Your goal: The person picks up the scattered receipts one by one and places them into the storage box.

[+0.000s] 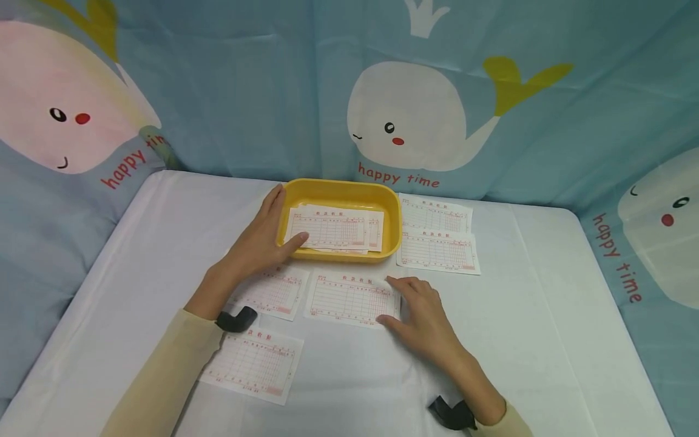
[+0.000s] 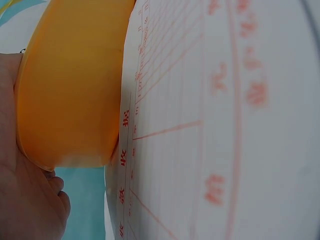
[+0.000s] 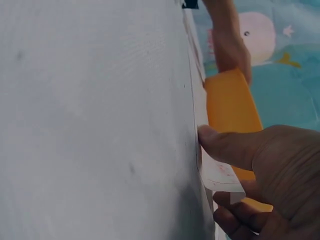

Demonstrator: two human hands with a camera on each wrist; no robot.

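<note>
On the white-clothed table [image 1: 519, 315] the right hand [image 1: 423, 318] pinches the middle receipt's [image 1: 349, 297] right edge, beyond it the left hand [image 1: 262, 240] grips the yellow tray [image 1: 341, 191] of receipts, whale-print curtain [image 1: 229, 91] behind.

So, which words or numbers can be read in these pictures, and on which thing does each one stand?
"happy time": red letters on the blue whale cloth, under the middle whale.
"happy tim": same cloth at left, end hidden in a fold.
"happy time": same cloth at right, running downward.
Red headings and grids on the slips in the yellow tray and on the slip at the right hand: too small to read.
</note>
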